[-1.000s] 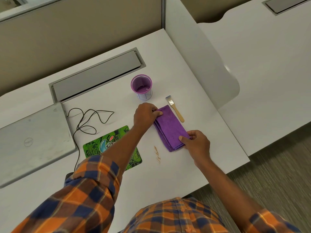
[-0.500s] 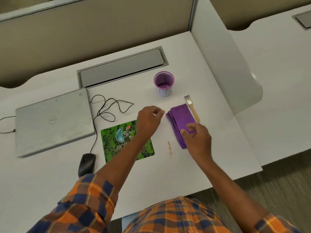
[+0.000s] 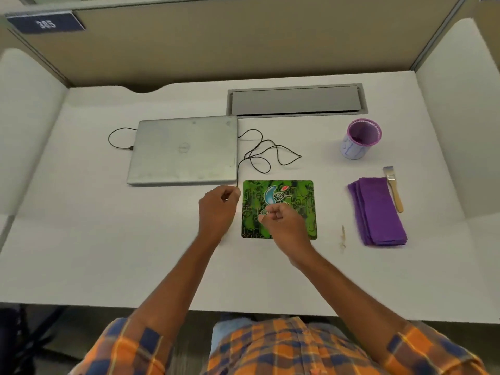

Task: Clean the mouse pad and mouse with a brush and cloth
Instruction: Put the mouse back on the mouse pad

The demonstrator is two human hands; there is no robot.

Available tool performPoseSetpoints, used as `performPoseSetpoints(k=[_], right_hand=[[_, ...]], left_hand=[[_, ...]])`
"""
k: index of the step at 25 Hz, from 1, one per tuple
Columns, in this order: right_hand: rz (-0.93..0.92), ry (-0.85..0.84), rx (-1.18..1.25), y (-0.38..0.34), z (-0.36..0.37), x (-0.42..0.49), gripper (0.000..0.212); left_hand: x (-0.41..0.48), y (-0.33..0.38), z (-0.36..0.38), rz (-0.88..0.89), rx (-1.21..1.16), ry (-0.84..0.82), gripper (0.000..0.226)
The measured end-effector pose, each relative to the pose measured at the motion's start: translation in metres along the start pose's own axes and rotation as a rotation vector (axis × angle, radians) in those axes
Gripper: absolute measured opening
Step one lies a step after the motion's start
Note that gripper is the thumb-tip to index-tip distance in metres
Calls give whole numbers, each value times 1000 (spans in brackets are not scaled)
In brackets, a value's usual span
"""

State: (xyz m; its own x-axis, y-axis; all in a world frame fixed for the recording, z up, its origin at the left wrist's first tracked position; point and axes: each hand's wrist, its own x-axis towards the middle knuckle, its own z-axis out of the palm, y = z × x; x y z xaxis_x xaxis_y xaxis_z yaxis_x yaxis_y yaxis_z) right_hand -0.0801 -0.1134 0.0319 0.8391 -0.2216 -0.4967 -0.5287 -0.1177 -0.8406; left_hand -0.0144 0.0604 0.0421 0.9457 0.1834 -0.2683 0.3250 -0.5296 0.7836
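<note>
The green patterned mouse pad (image 3: 297, 190) lies flat in the middle of the white desk. My right hand (image 3: 281, 226) hovers over its near left part, fingers curled, holding nothing I can see. My left hand (image 3: 217, 209) is just left of the pad with its fingers curled. The black mouse cable (image 3: 259, 152) runs down to that hand and disappears behind it. The mouse itself is hidden, and I cannot tell whether the left hand holds it or the cable. The folded purple cloth (image 3: 377, 209) lies to the right, and the small wooden-handled brush (image 3: 393, 189) rests along its far right edge.
A closed silver laptop (image 3: 184, 150) sits behind my left hand. At the back right are a purple cup (image 3: 361, 139) and a grey cable hatch (image 3: 296, 100). A small line of crumbs (image 3: 343, 236) lies between pad and cloth. Partition walls enclose the desk.
Both hands have let go of the purple cloth and moved left to the mouse pad. The view has swung left and now centres on the desk.
</note>
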Motion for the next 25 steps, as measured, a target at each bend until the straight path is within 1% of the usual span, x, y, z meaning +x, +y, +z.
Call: performPoseSetpoints(k=[2,5,7,10,12,13,16,18,20,25], right_hand=[[29,-58,-11,-4,32,-3,21],[92,-86,-17,-4,70,-4,23],[118,-74,-36,1,92,-3,21],[153,-22,-64,8,119,-3,29],[183,8,-54,8,132,-4,24],[192,17,-46,8,137,-5,24],[189,37,-42,10,147,-6,13],[187,56,-42,10,151,-6,23],[188,75,-33,8,153,-7,28],[176,107,-15,6,158,-8,26]], left_hand=[[4,-22,-27,-47,21,36,12],[12,-52,-50,-129,62,23,16],[15,-69,-59,-177,72,-16,18],[19,-89,-65,-213,68,-84,16],[19,-96,-67,-217,53,-128,14],[20,-98,-67,-217,49,-149,14],[23,-101,-69,-201,32,-196,19],[25,-103,-70,-187,24,-221,20],[27,-104,-71,-185,12,-234,21],[27,-105,-68,-225,-3,-246,20]])
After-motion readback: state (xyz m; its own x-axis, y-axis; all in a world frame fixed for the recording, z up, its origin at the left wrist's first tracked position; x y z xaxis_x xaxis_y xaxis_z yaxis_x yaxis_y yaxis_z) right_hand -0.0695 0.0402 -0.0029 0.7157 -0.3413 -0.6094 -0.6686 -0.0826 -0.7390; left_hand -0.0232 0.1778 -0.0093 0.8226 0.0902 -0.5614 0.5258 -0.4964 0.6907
